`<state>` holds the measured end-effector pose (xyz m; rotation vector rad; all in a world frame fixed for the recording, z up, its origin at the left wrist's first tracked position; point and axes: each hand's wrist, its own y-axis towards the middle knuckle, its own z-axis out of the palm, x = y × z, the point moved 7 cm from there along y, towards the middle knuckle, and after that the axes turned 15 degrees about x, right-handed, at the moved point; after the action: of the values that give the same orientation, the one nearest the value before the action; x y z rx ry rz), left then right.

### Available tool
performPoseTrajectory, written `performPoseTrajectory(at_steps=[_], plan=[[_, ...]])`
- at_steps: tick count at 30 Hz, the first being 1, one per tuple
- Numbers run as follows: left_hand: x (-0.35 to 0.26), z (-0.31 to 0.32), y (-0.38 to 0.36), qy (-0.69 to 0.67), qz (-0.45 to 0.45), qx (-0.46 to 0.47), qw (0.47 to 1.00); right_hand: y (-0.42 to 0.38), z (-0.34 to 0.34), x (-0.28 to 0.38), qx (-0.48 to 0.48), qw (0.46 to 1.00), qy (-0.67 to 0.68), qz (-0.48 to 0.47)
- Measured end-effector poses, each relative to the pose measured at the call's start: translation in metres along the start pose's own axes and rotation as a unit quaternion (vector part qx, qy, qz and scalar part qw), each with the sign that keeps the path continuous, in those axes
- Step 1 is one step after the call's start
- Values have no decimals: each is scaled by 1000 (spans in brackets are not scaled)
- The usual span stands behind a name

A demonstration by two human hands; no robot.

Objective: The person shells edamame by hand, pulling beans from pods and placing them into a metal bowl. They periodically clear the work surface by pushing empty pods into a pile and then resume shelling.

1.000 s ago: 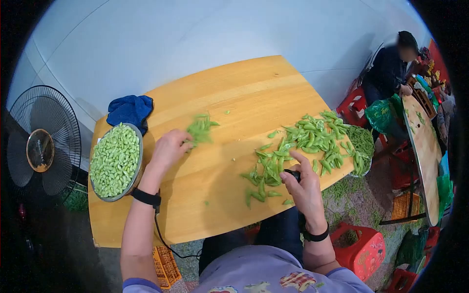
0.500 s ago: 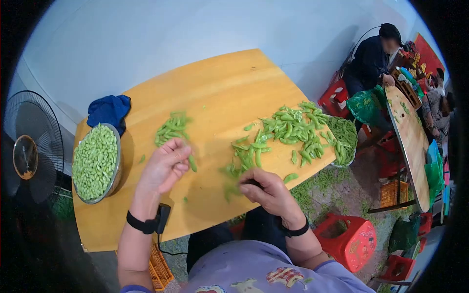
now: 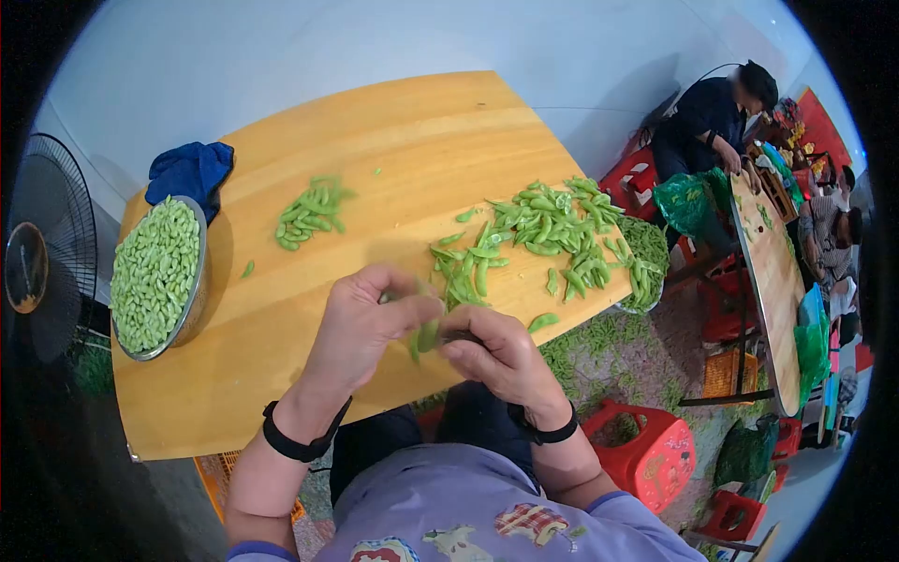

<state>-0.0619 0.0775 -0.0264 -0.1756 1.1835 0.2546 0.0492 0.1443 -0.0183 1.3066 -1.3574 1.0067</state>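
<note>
A green pod (image 3: pixel 428 335), blurred, is between the two hands, above the near edge of the wooden table (image 3: pixel 281 375). The left hand (image 3: pixel 370 323) has its fingers bent in by the pod; whether they grip it, one cannot tell. The right hand (image 3: pixel 496 351) pinches a small dark object (image 3: pixel 460 335). Just beyond lies the larger pod pile (image 3: pixel 552 229), with a smaller pile (image 3: pixel 309 215) farther left. A bowl of shelled beans (image 3: pixel 154 276) sits at the table's left side, beside a blue cloth (image 3: pixel 190 174).

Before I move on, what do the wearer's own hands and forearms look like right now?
Left hand and right hand are both ungloved. Each wrist wears a black band, left band and right band. The purple sleeves end above the forearms.
</note>
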Motion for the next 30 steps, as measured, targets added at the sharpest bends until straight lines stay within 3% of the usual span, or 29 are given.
performPoseTrajectory(at_steps=[5, 12, 14, 18, 21, 23, 27, 30], plan=[[-4, 6, -1, 28, 13, 3, 1000, -2, -3, 0, -32, 999, -8, -40], [-3, 12, -3, 22, 9, 14, 1000, -4, -1, -6, -29, 999, 14, -22], [-5, 12, -4, 68, 10, 6, 998, -5, -3, 7, -68, 991, -85, -79], [-11, 17, -7, 150, 23, -6, 988, -9, 0, 8, -112, 979, -160, -50], [3, 10, -4, 32, -1, 21, 999, -9, -4, 4, -110, 990, -63, -55], [8, 10, -2, -27, -15, 52, 998, -7, 3, -18, -11, 969, 236, 72], [34, 9, 3, -189, -59, 127, 972, -3, 8, -24, 26, 936, 347, 58], [36, 10, 3, -227, -67, 126, 963, 1, 14, -23, 59, 896, 439, 37]])
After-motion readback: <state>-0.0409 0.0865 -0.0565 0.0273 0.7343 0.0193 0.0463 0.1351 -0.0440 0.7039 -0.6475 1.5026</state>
